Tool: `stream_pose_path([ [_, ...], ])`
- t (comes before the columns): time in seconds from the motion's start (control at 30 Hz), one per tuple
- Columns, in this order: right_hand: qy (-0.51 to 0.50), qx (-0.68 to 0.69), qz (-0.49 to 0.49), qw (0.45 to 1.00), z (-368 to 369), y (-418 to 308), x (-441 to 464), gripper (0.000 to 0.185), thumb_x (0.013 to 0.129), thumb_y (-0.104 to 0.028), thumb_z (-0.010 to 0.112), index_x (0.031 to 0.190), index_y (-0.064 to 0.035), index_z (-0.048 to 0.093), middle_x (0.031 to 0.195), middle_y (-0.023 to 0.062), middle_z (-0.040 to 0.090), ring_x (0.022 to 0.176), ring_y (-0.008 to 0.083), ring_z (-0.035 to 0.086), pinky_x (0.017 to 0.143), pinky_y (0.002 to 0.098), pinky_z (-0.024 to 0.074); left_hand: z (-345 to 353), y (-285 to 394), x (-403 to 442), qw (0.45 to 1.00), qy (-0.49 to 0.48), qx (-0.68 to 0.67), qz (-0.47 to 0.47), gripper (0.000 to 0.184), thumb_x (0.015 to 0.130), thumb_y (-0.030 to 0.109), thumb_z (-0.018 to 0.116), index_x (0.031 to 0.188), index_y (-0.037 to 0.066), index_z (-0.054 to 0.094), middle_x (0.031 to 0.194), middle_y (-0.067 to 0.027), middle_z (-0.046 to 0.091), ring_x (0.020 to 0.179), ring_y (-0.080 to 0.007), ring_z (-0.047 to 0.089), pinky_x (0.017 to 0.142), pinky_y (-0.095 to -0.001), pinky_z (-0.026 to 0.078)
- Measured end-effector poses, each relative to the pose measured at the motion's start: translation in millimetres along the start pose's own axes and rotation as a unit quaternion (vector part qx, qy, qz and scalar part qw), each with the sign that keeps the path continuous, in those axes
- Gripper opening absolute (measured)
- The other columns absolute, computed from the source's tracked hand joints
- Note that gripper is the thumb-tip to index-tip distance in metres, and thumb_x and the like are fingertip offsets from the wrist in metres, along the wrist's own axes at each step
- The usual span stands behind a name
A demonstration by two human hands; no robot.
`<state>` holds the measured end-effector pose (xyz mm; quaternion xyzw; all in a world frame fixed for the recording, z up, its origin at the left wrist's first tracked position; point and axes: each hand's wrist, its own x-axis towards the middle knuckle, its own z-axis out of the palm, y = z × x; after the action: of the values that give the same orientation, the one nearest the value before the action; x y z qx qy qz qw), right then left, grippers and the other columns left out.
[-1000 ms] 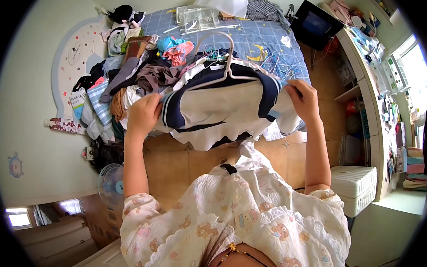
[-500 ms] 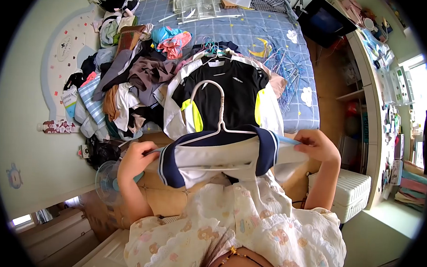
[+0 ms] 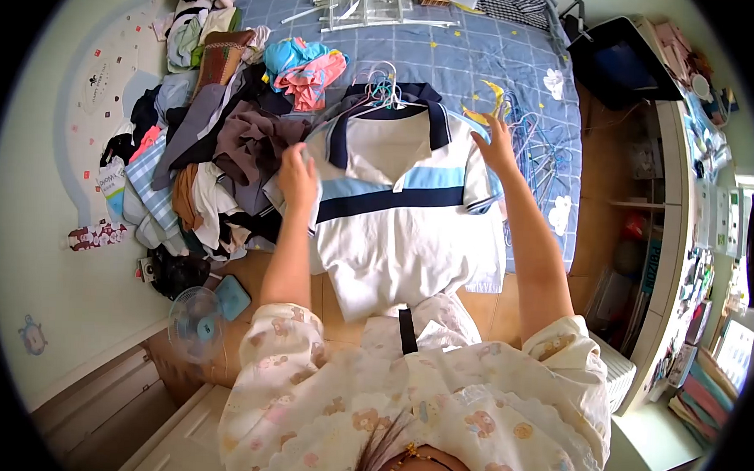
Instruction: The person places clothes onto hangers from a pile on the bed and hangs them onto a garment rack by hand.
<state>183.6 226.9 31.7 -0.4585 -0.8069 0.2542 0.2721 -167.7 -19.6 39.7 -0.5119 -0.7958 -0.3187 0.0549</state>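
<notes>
1 fan [image 3: 196, 325] stands near the wall [image 3: 27, 256], which bears 1 sticker [image 3: 33, 335]. Opposite, 1 dark screen [image 3: 622, 63] adjoins a cluttered desk [image 3: 673, 171], a suitcase [image 3: 618, 373] nearby.

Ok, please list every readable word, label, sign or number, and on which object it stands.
No text reads with certainty.
White-and-blue package: letters, too blurred.
Teal item at right: large sideways letters, unclear.
Headboard: lettering too small.
Polo shirt: no lettering visible.
</notes>
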Motion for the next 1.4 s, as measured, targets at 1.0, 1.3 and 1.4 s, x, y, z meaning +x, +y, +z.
stream_pose_path([
  [1.0, -0.319, 0.295, 0.345, 0.832, 388, -272, -95, 0.022, 0.086, -0.01, 0.054, 0.102, 0.0019, 0.064, 0.079, 0.0104, 0.067, 0.07, 0.0166, 0.065, 0.062, 0.029, 0.0513, -41, -284, 7, 0.977, -0.175, 0.006, -0.119, 0.042, 0.083, 0.018, 0.064, 0.125, 0.017, 0.06, 0.114, -0.0166, 0.06, 0.105, -0.0348, 0.054, 0.088, -0.0435, 0.045],
  [1.3, -0.232, 0.402, 0.547, 0.697, 398, -330, -66, 0.034, 0.093, -0.032, 0.053, 0.111, -0.0044, 0.061, 0.1, 0.0099, 0.066, 0.087, 0.0209, 0.064, 0.077, 0.0346, 0.0519, -59, -268, -14, 0.749, -0.246, -0.56, -0.254, 0.037, 0.087, 0.006, 0.06, 0.123, 0.0, 0.059, 0.114, -0.0067, 0.065, 0.097, -0.0108, 0.06, 0.087, -0.0247, 0.046],
  [1.4, -0.178, 0.49, 0.614, 0.593, 400, -320, -79, 0.047, 0.094, -0.046, 0.05, 0.115, -0.0061, 0.059, 0.105, 0.0121, 0.065, 0.092, 0.0262, 0.063, 0.083, 0.0392, 0.0518, -98, -227, -37, 0.635, -0.275, -0.661, -0.292, 0.036, 0.09, 0.006, 0.06, 0.125, 0.002, 0.057, 0.109, -0.0009, 0.063, 0.089, -0.002, 0.055, 0.081, -0.0189, 0.045],
])
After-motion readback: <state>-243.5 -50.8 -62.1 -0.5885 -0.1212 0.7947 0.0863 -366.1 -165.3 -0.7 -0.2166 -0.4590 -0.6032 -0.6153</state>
